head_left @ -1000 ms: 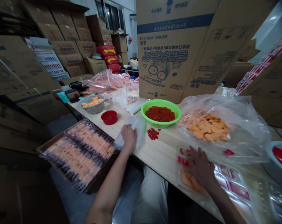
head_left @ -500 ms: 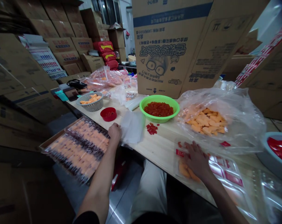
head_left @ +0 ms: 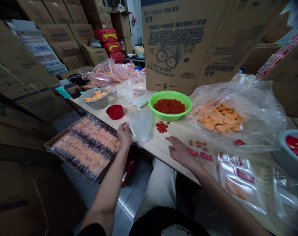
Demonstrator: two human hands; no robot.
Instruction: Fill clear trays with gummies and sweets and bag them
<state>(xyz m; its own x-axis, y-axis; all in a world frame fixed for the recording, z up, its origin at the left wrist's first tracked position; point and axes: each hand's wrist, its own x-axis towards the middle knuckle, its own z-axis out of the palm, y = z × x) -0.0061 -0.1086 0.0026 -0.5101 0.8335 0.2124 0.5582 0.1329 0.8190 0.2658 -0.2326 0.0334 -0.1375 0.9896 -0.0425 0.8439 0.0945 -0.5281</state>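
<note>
My left hand is closed on the near corner of a stack of clear plastic bags at the wooden table's front edge. My right hand lies on the table with fingers stretched out toward the left, beside a clear compartment tray that holds red and orange pieces. A small pile of red pieces sits between the bags and a green bowl full of red pieces. A large clear bag of orange snacks lies to the right of the bowl.
A tray of packed orange snack packs sits low at the left. A small red bowl and a grey basket stand further left on the table. A big cardboard box stands behind the bowl. Filled clear trays lie at right.
My right hand has slid left off the compartment tray onto the bare table. My left hand has moved from the top of the bag stack to its near-left corner. The view has tilted down.
</note>
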